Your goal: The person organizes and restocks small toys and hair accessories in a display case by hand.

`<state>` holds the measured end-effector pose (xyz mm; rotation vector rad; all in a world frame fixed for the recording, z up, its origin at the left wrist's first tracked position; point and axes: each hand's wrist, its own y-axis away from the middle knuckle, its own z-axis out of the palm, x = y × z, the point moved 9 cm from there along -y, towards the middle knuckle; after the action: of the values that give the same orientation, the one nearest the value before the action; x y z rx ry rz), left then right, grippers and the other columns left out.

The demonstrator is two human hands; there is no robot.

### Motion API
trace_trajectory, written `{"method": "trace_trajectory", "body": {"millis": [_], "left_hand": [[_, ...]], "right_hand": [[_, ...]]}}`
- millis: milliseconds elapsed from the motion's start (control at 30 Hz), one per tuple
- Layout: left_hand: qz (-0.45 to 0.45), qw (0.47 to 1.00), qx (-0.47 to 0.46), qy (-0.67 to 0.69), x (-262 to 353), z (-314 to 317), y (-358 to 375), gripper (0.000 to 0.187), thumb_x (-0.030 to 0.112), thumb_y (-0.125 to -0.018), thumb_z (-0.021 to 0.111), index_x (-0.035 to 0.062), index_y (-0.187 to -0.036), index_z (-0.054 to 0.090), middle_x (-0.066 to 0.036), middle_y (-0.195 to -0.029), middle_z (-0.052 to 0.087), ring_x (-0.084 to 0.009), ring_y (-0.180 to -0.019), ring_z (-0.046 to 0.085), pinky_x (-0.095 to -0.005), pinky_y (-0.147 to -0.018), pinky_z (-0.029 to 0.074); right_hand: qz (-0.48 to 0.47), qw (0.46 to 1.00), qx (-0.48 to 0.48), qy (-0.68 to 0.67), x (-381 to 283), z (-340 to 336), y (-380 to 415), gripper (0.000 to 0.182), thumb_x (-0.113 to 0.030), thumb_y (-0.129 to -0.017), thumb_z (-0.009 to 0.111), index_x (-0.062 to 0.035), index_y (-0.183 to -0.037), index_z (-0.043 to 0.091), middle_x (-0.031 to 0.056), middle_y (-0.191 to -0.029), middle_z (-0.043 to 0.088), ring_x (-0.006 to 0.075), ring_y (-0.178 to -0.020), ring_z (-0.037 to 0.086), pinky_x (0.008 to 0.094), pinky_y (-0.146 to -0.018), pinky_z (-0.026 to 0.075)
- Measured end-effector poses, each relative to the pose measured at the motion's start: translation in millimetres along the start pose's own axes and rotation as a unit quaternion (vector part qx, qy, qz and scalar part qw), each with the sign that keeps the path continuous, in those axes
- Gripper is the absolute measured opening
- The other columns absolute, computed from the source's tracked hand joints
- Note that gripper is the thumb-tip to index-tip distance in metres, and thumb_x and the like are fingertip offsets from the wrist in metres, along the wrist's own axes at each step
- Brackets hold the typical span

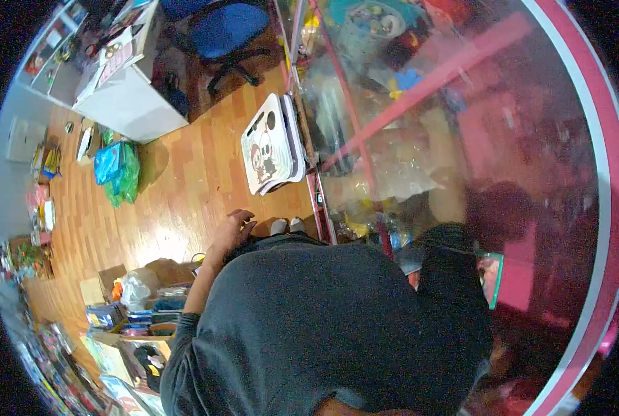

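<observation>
While our left hand hangs above the wooden floor, fingers loosely curled and nothing visible in its hold, our right sleeve ends by the glass case; glare and blur hide the right hand, so we cannot tell what it does or holds. Just beyond the left hand, not touching it, the stack of printed boards rests beside the case. We judge each board thin, stiff and fairly light, though several together should weigh more, and their smooth faces would let them slide over one another. The printed side could scuff and the corners chip, so we would hold the stack by opposite rounded edges, squeezing all the layers together. Farther out, we see a green bag on the floor, a white worktop and a blue chair
</observation>
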<state>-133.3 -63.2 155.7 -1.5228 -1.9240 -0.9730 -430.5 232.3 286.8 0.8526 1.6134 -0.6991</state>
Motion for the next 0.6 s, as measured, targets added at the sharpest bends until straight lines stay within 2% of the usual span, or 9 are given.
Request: {"method": "trace_trajectory", "body": {"millis": [33, 67, 133, 233, 267, 300, 333, 500, 600], "left_hand": [[0.011, 1.000, -0.005, 0.005, -1, 3, -3, 0.018, 0.010, -0.074, 0.058, -0.0012, -0.089, 0.057, -0.016, -0.085, 0.057, -0.0269, -0.071, 0.058, -0.0329, -0.062, 0.047], [0.022, 1.000, -0.020, -0.002, 1, 7, -6, 0.018, 0.010, -0.074, 0.058, -0.0012, -0.089, 0.057, -0.016, -0.085, 0.057, -0.0269, -0.071, 0.058, -0.0329, -0.062, 0.047], [0.032, 0.999, -0.015, 0.026, 1, 9, -12, 0.018, 0.007, -0.073, 0.059, -0.0016, -0.088, 0.057, -0.017, -0.082, 0.057, -0.0269, -0.071, 0.058, -0.0321, -0.062, 0.047], [0.103, 0.993, -0.037, 0.038, 3, 20, -28, 0.018, 0.007, -0.073, 0.058, -0.0022, -0.089, 0.057, -0.017, -0.080, 0.058, -0.0252, -0.068, 0.059, -0.0311, -0.059, 0.047], [0.120, 0.991, -0.040, 0.044, 7, 22, -35, 0.018, 0.007, -0.073, 0.058, -0.0024, -0.089, 0.057, -0.017, -0.080, 0.059, -0.0246, -0.068, 0.059, -0.0309, -0.059, 0.047], [0.115, 0.991, -0.064, 0.022, 18, 20, -38, 0.018, 0.007, -0.074, 0.058, -0.0030, -0.089, 0.057, -0.016, -0.080, 0.059, -0.0237, -0.067, 0.060, -0.0303, -0.058, 0.047], [0.136, 0.986, -0.094, 0.019, 28, 23, -43, 0.018, 0.007, -0.074, 0.058, -0.0030, -0.089, 0.057, -0.016, -0.080, 0.059, -0.0237, -0.067, 0.060, -0.0303, -0.058, 0.047], [0.241, 0.962, -0.129, -0.008, 54, 30, -80, 0.016, 0.008, -0.076, 0.057, -0.0027, -0.088, 0.056, -0.016, -0.079, 0.058, -0.0250, -0.066, 0.059, -0.0307, -0.058, 0.047], [0.253, 0.956, -0.149, 0.000, 58, 40, -96, 0.015, 0.010, -0.077, 0.055, -0.0020, -0.087, 0.056, -0.016, -0.078, 0.058, -0.0258, -0.065, 0.059, -0.0312, -0.057, 0.047]], "right_hand": [[0.005, 1.000, 0.016, 0.006, -1, -48, -90, 0.054, -0.011, -0.071, 0.062, -0.0087, -0.119, 0.038, 0.0066, -0.105, 0.050, 0.0169, -0.090, 0.051, 0.0281, -0.076, 0.044], [0.010, 0.999, 0.035, 0.011, -2, -67, -92, 0.052, -0.014, -0.072, 0.062, -0.0082, -0.119, 0.039, 0.0060, -0.105, 0.050, 0.0164, -0.091, 0.051, 0.0277, -0.078, 0.043], [0.025, 0.996, 0.088, 0.020, -13, -96, -54, 0.050, -0.020, -0.074, 0.062, -0.0072, -0.118, 0.041, 0.0047, -0.105, 0.050, 0.0156, -0.095, 0.050, 0.0271, -0.081, 0.042], [-0.050, 0.971, 0.232, 0.020, -56, -150, 23, 0.052, -0.013, -0.071, 0.063, -0.0066, -0.117, 0.042, 0.0037, -0.101, 0.052, 0.0157, -0.092, 0.050, 0.0260, -0.079, 0.042], [-0.049, 0.908, 0.285, 0.303, -53, -205, 46, 0.054, -0.006, -0.067, 0.063, -0.0059, -0.117, 0.042, 0.0038, -0.101, 0.053, 0.0154, -0.093, 0.050, 0.0262, -0.080, 0.041], [-0.025, 0.770, 0.299, 0.563, -50, -234, 81, 0.057, 0.000, -0.064, 0.062, -0.0053, -0.117, 0.043, 0.0038, -0.101, 0.053, 0.0151, -0.094, 0.050, 0.0264, -0.081, 0.041], [0.002, 0.758, 0.321, 0.569, -67, -224, 120, 0.057, 0.000, -0.064, 0.062, -0.0053, -0.117, 0.043, 0.0038, -0.101, 0.053, 0.0151, -0.094, 0.050, 0.0264, -0.081, 0.041], [0.089, 0.860, 0.412, 0.286, -161, -166, 267, 0.060, 0.002, -0.060, 0.063, -0.0058, -0.116, 0.043, 0.0024, -0.104, 0.052, 0.0135, -0.096, 0.049, 0.0273, -0.083, 0.040], [0.081, 0.837, 0.398, 0.367, -149, -169, 340, 0.064, 0.002, -0.058, 0.064, -0.0076, -0.117, 0.043, 0.0025, -0.104, 0.053, 0.0127, -0.095, 0.049, 0.0269, -0.085, 0.039]]}}
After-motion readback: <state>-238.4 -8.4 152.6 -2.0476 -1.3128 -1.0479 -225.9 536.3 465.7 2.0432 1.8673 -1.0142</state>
